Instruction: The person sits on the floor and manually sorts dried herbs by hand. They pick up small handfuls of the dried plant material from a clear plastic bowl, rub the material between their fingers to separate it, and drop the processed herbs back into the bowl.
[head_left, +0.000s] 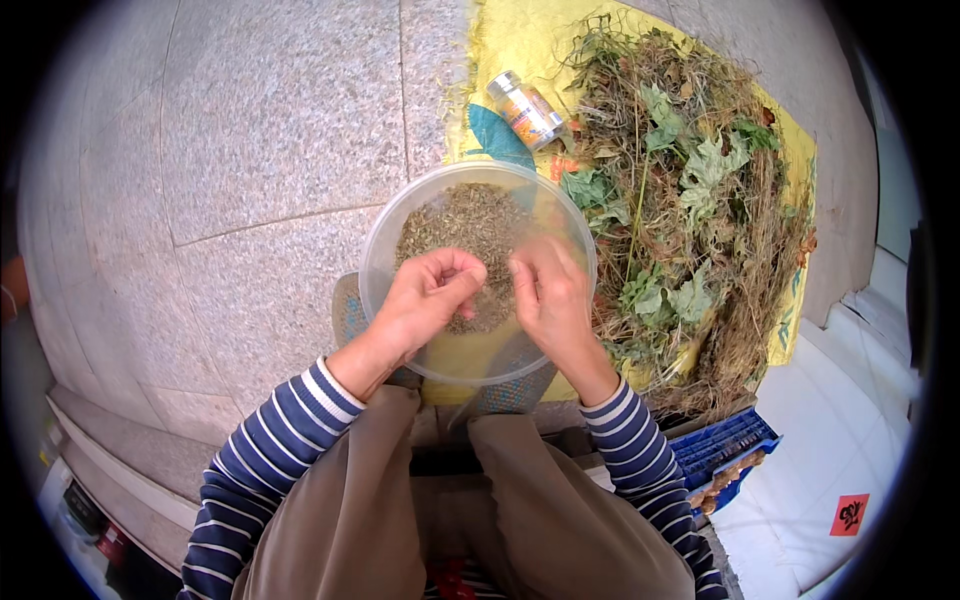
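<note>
A round translucent plastic tub (382, 217) stands between my feet, with a layer of loose, dry brown-green plant bits (465, 217) inside. My left hand (431, 289) is over the tub's near left part, thumb and index finger pinched together. Whether a small piece sits between those fingertips is too fine to tell. Opposite it, my right hand (553, 292) hovers above the right side of the tub, blurred, with its fingers bent; what it may hold cannot be made out. The fingertips of both hands are a short gap apart.
Right of the tub, a heap of dried stems, roots and wilted green leaves (720, 247) covers much of a yellow woven sack (517, 37). A labelled jar (529, 116) lies on its side there. A blue plastic crate (720, 446) sits by my right forearm. Stone paving (285, 112) extends leftward.
</note>
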